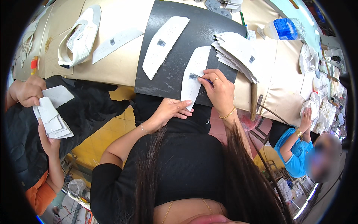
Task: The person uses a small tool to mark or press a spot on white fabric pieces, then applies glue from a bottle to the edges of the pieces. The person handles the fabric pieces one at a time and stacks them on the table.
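A white curved shoe-upper panel (199,59) with tiny holes and a small dark grey patch lies on the black board in front of me, its near end past the board's edge. My left hand (171,112) pinches that near end, thumb on top and fingers below. Over the patch, my right hand (219,89) grips a slim, dark, pen-like tool (205,80), mostly hidden by the fingers. A similar panel (167,37) with a grey patch rests on the board to the left. To the right is a fanned stack of such panels (238,52).
The black board (149,87) covers part of a beige table. A white shoe (84,35) and another panel (115,43) lie left, a bottle (285,29) far right. A hammer handle (254,100) overhangs the near edge. Co-workers' hands (30,91) hold white pieces at left; another person sits right.
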`<state>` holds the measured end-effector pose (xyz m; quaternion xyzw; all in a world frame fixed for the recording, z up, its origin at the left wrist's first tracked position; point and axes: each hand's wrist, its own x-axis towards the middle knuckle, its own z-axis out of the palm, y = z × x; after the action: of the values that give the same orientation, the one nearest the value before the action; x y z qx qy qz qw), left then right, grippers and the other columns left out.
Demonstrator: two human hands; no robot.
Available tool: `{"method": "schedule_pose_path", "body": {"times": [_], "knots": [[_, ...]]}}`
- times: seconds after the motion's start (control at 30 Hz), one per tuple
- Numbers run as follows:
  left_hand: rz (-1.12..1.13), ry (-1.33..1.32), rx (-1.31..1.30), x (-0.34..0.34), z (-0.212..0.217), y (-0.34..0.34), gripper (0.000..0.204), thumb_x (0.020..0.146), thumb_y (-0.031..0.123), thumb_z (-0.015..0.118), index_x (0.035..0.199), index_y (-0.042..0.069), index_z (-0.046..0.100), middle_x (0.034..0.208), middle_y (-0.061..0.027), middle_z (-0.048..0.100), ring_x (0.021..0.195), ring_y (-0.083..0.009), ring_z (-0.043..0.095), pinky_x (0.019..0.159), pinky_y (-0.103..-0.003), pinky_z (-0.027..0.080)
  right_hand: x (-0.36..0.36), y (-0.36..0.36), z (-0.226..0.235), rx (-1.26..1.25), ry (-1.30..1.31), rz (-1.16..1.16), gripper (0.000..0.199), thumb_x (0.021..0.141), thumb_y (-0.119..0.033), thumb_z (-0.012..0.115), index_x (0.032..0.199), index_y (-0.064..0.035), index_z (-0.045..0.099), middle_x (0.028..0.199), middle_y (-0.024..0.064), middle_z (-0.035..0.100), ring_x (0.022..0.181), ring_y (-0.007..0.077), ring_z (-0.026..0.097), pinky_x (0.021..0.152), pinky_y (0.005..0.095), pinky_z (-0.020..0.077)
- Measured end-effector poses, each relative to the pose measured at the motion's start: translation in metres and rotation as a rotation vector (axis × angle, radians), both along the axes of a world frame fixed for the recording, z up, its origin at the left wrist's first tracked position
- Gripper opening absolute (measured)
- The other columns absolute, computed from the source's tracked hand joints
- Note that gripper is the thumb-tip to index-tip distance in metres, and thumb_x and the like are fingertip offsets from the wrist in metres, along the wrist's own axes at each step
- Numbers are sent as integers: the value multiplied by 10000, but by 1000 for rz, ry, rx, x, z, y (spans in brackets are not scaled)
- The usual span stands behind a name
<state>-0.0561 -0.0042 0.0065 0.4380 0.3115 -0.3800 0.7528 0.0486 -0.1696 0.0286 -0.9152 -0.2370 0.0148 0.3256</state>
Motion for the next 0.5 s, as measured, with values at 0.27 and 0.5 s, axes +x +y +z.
{"method": "schedule_pose_path", "body": {"times": [0.27, 0.5], "knots": [[0, 2, 3, 0, -1, 0, 362, 894, 288, 639, 1015, -52, 660, 887, -155, 691, 768, -182, 691, 653, -259, 564, 0, 0, 1, -42, -23, 28, 118, 749, -160, 719, 754, -73, 640, 898, -6, 661, 600, 203, 633, 547, 307, 493], [-13, 4, 10, 1, 1, 0, 369, 891, 293, 642, 1020, -53, 656, 896, -158, 686, 779, -181, 686, 656, -257, 563, 1, 1, 0, -66, -57, 47, 126, 734, -160, 723, 737, -75, 630, 892, -10, 655, 598, 201, 628, 553, 308, 495]]}}
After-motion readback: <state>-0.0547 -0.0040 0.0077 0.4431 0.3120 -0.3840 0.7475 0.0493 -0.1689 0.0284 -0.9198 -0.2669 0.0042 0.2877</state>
